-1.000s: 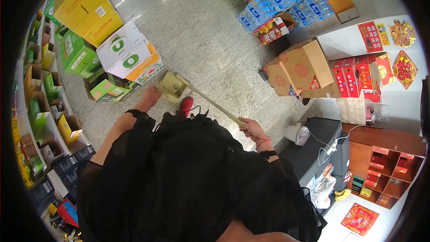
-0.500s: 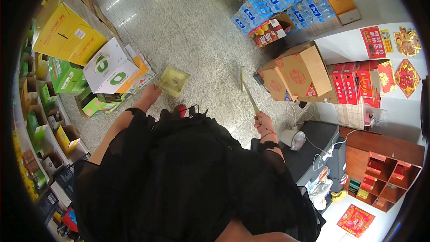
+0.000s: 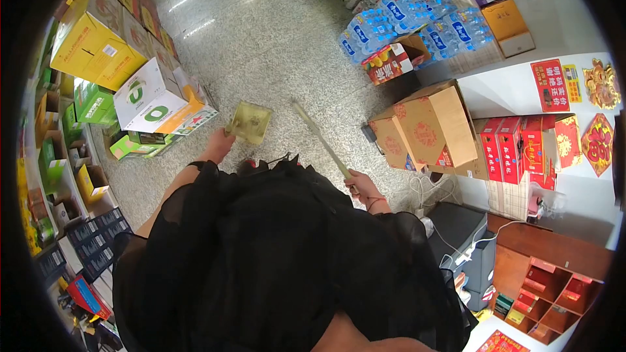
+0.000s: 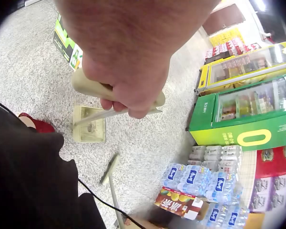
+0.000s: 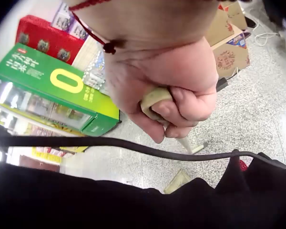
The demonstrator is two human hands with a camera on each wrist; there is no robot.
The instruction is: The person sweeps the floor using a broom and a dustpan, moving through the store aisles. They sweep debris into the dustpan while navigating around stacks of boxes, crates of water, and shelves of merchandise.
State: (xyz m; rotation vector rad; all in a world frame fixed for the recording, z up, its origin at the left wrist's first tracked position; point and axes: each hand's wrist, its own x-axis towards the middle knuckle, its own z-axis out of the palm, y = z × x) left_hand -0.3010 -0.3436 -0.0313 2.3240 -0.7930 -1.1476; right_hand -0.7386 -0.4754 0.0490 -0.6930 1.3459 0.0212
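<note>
Pale yellow-green plastic formed the square, shallow dustpan (image 3: pixel 251 122), which lay on or just above the speckled grey stone floor (image 3: pixel 274 39) (whether it touched was hard to tell). Near the dustpan, the left hand (image 3: pixel 219 146) had its fingers curled firmly round the thick cream grip (image 4: pixel 86 85) of the dustpan's handle. To the right of the dustpan in the head view, the right hand (image 3: pixel 365 189) held a long, slim, pale greenish broom (image 3: pixel 323 143), its fingers clamped round the stick near the upper end. The broom's narrow head (image 4: pixel 111 169) was near the dustpan, apart from it. A red shoe (image 4: pixel 40 125) was also near the dustpan. Left of the dustpan stood a white cardboard carton with green print (image 3: pixel 151 104); well to its right were large brown cardboard boxes with red patterns (image 3: pixel 433 127).
</note>
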